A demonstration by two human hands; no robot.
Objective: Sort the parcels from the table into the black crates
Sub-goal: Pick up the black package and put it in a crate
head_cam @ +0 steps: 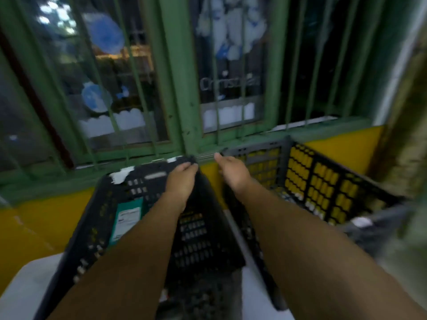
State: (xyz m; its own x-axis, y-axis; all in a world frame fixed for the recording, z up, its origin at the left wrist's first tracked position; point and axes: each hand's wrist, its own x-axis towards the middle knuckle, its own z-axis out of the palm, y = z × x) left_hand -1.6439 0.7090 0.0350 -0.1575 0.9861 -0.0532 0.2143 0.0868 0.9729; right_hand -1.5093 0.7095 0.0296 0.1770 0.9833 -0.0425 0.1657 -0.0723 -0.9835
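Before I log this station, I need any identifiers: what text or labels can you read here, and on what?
"Cr...": pale lettering on the window glass; the rest is blurred.
Label on the teal parcel in the left crate: print too blurred to read.
Nothing else legible.

Dim, motion-blurred throughout, with wide-angle bending at the edges and faint reflections in the window glass (pixel 120 72).

black latticed crates (pixel 203 229), teal parcel (pixel 126 218), green bars (pixel 175 88)

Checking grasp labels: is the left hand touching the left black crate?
Touching. The head view shows the left hand with fingers curled over the far rim corner of the left black crate. The right hand hangs free between crates.
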